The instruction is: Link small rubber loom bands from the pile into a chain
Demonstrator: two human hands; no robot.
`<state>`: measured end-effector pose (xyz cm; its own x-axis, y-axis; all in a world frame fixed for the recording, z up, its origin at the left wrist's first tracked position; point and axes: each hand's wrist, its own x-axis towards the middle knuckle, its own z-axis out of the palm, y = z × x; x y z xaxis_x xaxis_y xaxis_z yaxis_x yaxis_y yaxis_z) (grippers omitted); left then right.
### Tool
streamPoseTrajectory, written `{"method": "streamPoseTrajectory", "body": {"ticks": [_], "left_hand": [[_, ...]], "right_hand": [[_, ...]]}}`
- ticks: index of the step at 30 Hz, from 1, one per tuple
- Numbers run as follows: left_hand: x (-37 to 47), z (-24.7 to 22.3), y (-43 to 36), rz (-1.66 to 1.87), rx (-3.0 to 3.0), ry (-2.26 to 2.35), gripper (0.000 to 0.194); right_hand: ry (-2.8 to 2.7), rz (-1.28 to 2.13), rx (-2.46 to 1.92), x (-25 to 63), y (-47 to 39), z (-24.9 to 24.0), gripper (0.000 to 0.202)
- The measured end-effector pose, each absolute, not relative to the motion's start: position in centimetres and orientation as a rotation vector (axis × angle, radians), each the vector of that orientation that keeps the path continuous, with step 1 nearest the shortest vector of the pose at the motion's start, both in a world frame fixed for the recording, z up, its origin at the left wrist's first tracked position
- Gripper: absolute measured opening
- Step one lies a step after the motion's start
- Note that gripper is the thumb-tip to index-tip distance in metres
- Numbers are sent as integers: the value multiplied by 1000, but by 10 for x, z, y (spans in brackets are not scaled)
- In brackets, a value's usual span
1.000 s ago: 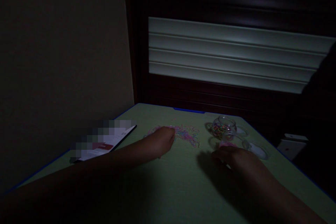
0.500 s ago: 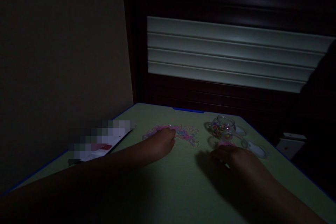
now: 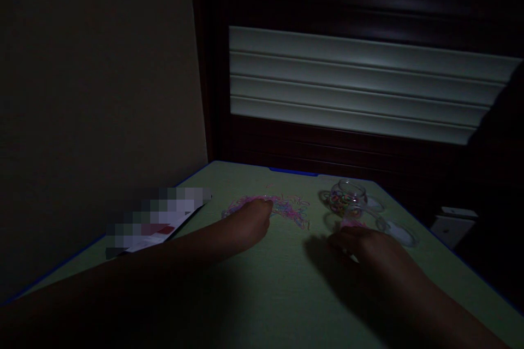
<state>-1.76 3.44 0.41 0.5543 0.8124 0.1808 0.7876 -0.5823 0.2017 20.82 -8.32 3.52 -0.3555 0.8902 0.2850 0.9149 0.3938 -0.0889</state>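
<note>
A loose pile of small pink, purple and blue bands [image 3: 291, 211] lies on the green table [image 3: 278, 283]. My left hand [image 3: 256, 221] is at the near edge of the pile, its fingers curled and closed; what they hold, if anything, is hidden. To the right, my right hand [image 3: 360, 245] is beside a clear jar with pink bands [image 3: 354, 219], which it partly covers. Its fingers are bent, and dim light hides whether they grip the jar. Just behind stands a second clear jar [image 3: 347, 196] holding multicoloured bands.
Two clear round lids, one nearer [image 3: 399, 233] and one farther [image 3: 374, 204], lie right of the jars. A white and red flat item [image 3: 159, 229], partly pixelated, is at the table's left edge. Behind the table is a dark panel with pale slats [image 3: 347, 82].
My left hand has shifted very slightly at the pile, its fingers a little more tucked in. My right hand and the jars stay where they were.
</note>
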Motion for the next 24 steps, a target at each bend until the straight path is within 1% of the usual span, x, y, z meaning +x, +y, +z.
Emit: {"method": "streamPoseTrajectory", "body": {"ticks": [5, 11, 14, 16, 19, 24], "left_hand": [[-20, 9, 30, 411, 2640, 1370, 18], [-15, 15, 20, 493, 2709, 1258, 18], [-6, 17, 10, 534, 2721, 1127, 19], [1, 18, 0, 608, 2635, 1042, 21], [10, 16, -15, 792, 2460, 981, 18], [17, 7, -27, 771, 2204, 942, 18]], "right_hand": [[-2377, -120, -1582, 209, -83, 34, 16], [-2365, -122, -1597, 208, -83, 36, 16], [-2356, -117, -1602, 208, -82, 37, 17], [-2340, -124, -1613, 207, -81, 38, 16], [-2311, -151, -1633, 207, -81, 38, 16], [-2266, -190, -1650, 208, -81, 37, 18]]}}
